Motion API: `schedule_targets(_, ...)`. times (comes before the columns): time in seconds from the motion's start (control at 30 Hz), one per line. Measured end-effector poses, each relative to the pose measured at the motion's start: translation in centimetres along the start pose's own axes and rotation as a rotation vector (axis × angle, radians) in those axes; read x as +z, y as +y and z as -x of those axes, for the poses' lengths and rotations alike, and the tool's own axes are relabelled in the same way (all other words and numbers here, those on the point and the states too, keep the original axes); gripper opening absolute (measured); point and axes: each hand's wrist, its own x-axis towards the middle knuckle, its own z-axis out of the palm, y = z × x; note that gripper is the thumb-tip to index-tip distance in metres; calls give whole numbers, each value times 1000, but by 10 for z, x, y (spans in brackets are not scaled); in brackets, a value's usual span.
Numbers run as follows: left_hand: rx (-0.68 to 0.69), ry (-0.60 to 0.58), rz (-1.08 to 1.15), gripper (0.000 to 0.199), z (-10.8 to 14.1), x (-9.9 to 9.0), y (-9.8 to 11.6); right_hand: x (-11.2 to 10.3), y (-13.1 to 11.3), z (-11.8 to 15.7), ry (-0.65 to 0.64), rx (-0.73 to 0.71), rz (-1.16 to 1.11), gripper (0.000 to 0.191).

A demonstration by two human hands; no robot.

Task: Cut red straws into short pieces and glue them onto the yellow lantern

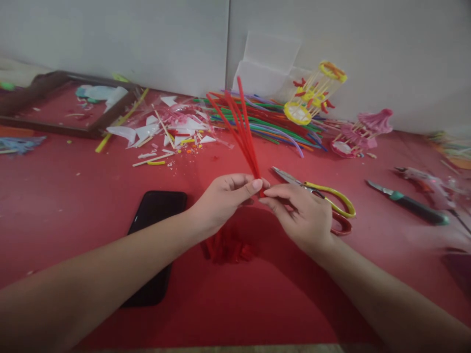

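Note:
Red pipe cleaners (245, 132) stand up in a bunch from my left hand (235, 193), which is closed around their lower part. My right hand (300, 213) pinches at the bottom ends of the same bunch, its thumb and forefinger pressed together there. Scissors (331, 196) with one yellow and one red handle lie on the table just behind my right hand, which partly covers them. Below my hands, a small heap of short red pieces (230, 245) rests on the red table (235, 314). A black phone (158, 211) lies partly under my left forearm.
A craft knife (412, 203) and a hot glue gun (429, 186) lie at right. Coloured pipe cleaners (272, 122) are piled at the back, near a yellow carousel-like model (312, 98) and a pink one (362, 132). White scraps (184, 127) and a brown frame (47, 125) are at left.

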Motion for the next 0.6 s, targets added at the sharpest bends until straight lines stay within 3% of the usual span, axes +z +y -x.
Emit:
schedule_targets(0.37,-107,-14,29,26,1,0,0,-4,9,-1,22,-140,28,6)
schedule_targets(0.6,-104,-42,101,22,-1,-1,3,-6,11,-4,31,-223,6,5)
